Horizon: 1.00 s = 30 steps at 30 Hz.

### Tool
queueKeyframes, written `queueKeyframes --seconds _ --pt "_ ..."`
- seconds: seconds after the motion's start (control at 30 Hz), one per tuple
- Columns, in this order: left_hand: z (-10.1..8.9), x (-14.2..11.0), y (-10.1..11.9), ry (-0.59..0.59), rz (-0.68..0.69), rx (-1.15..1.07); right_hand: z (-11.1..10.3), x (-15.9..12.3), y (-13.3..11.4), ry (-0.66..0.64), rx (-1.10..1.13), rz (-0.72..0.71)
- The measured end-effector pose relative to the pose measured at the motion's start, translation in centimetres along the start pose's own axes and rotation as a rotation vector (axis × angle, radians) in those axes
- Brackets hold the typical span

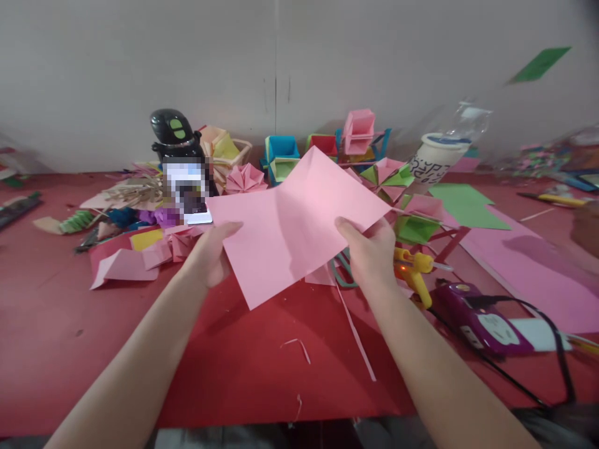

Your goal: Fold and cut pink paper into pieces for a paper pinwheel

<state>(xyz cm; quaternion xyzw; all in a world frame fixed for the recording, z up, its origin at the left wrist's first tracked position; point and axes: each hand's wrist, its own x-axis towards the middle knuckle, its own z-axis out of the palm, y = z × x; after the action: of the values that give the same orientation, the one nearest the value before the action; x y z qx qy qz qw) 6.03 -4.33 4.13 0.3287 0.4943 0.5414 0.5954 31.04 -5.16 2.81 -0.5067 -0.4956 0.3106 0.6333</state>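
A square sheet of pink paper, bent along its middle, is held up above the red table. My left hand pinches its left edge, thumb on top. On the right edge, my right hand has its thumb on the face and its fingers hidden behind. Partly covered by the sheet and my right hand are the grey-green handles of scissors. A yellow glue gun with an orange light lies just right of my right hand. Pink folded paper pieces lie left of my left hand.
At the back stand a phone against a black figure, folded paper boxes and a tilted paper cup. A purple device with a black cable and pink sheets lie at right. Another person's hand shows at the right edge.
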Motion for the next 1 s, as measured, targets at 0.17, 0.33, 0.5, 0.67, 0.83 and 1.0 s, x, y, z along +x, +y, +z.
queueKeyframes --seconds 0.17,0.33,0.5,0.67,0.83,1.0 --pt "1.0 0.0 -1.0 -0.169 -0.188 -0.167 0.3 -1.5 -1.3 -0.275 -0.147 -0.291" --pt "1.5 -0.4 -1.3 -0.231 -0.118 -0.181 1.4 -2.8 -1.6 -0.745 -0.388 -0.519" --pt "1.4 -0.5 -1.9 -0.143 -0.021 -0.053 2.1 -3.7 -1.9 -0.940 -0.380 -0.489" --pt "1.4 -0.8 -1.8 -0.179 -0.018 -0.057 1.6 -2.6 -1.2 -0.468 -0.222 -0.255" --pt "1.9 -1.7 -1.7 -0.378 -0.028 -0.066 1.6 -1.8 -0.2 -0.526 0.076 0.178" --pt "2.1 -1.7 -1.8 -0.413 0.033 -0.043 2.1 -2.3 -0.3 -0.547 0.174 0.329"
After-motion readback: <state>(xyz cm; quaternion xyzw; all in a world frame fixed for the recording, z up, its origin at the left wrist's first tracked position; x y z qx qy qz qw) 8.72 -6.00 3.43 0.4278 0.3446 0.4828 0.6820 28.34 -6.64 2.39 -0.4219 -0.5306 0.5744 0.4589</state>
